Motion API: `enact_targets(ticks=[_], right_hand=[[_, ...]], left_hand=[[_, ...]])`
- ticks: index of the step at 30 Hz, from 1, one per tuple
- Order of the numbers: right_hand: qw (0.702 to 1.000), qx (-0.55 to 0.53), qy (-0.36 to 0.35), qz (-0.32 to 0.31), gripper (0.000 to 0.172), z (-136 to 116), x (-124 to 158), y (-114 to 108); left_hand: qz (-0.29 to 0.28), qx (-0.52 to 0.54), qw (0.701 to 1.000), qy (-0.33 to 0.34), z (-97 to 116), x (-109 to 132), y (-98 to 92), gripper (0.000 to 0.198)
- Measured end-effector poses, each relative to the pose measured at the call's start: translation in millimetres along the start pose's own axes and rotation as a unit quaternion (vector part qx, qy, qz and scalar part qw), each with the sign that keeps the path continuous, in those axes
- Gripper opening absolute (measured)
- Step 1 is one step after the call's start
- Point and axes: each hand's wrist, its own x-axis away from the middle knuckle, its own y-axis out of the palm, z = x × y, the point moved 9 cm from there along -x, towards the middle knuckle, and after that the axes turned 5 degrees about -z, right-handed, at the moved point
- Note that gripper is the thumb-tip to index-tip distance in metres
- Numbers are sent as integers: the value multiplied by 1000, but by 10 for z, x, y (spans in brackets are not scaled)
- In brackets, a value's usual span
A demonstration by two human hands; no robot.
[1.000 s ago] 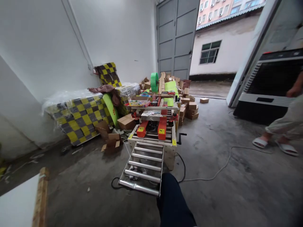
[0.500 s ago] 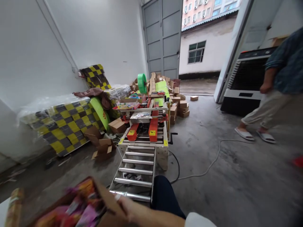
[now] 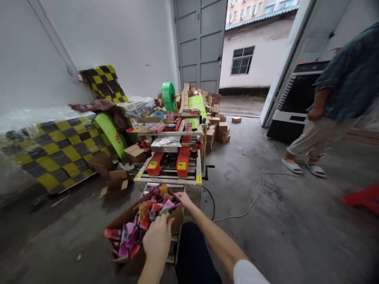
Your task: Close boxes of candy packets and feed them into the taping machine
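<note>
An open cardboard box [image 3: 177, 219] sits tilted over the roller conveyor [image 3: 171, 259], hiding most of its rollers. Small packets [image 3: 148, 215] in pink, purple, red and orange wrappers fill it to the rim. My left hand [image 3: 156, 236] grips the near side, its fingers hooked over the edge. At the far right corner, my right hand [image 3: 184, 200] is closed on the box wall. Just beyond stands a carton sealing machine [image 3: 169, 180] with two orange side belts [image 3: 182, 162] and a green tape roll [image 3: 168, 96] above. The box's underside is hidden.
Flattened boxes [image 3: 114, 183] lie on the floor at left, beside wrapped yellow-and-black stacks [image 3: 63, 148]. Small cartons [image 3: 222, 132] are piled behind the machine. A grey cable [image 3: 260, 195] crosses the floor. A person [image 3: 340, 86] stands at right near an air cooler [image 3: 302, 92].
The box has moved from the lower left onto the conveyor. My left hand has come into view on its near edge. The person at right has shifted left in view.
</note>
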Motion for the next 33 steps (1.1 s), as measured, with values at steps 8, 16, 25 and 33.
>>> enact_targets(ticks=[8,16,25,33], right_hand=[[994,86,-63,-8,57,-480,228,-291],[950,301,-78,-28,35,-934,281,-216],[819,537,-119,-162,17,-1235,524,461],[689,658,-65,-298,18,-759,369,1050]], left_hand=[[349,162,916,111,-467,459,-771,28],[145,402,904,-9,-1725,400,-155,52],[-89,331,935,87,-975,-90,-6,34],[-237,229,936,122,-688,-226,430,12]])
